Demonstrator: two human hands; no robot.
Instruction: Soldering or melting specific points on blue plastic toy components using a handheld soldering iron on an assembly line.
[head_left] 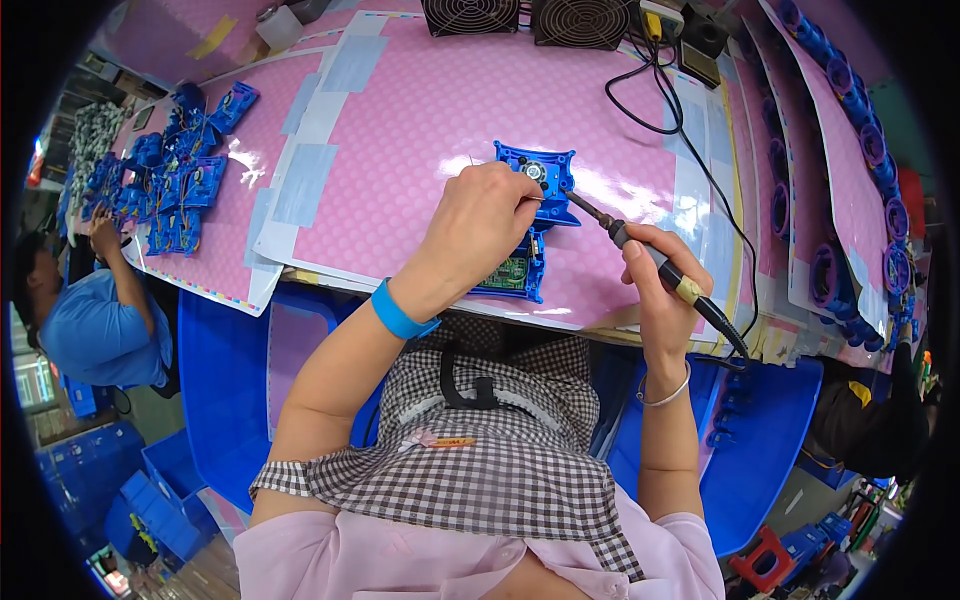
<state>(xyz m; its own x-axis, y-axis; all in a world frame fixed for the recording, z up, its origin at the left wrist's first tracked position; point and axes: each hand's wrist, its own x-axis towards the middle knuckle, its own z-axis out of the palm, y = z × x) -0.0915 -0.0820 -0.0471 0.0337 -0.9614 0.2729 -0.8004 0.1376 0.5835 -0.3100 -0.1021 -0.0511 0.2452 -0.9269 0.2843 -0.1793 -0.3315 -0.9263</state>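
Observation:
My right hand [668, 285] grips a soldering iron [648, 252] by its dark handle, with the tip pointing left to the edge of a blue plastic housing [555, 162]. Closed in a pinch over that housing is my left hand [470, 228]; a thin wire seems to come out at its fingertips, and the hand hides part of the housing. Inside the upper half sits a round metal-rimmed part [535, 172], probably a small speaker. Nearer to me, the second blue half [533, 280] holds a green circuit board [507, 272], partly covered by my left wrist.
Several blue housings with wires [185, 180] lie at the left, where another person [105, 320] works. Two black fans [580, 22] stand at the back. The iron's black cable [715, 185] runs along the right. Blue tubs [225, 390] sit under the table edge; racked blue parts [870, 140] line the right.

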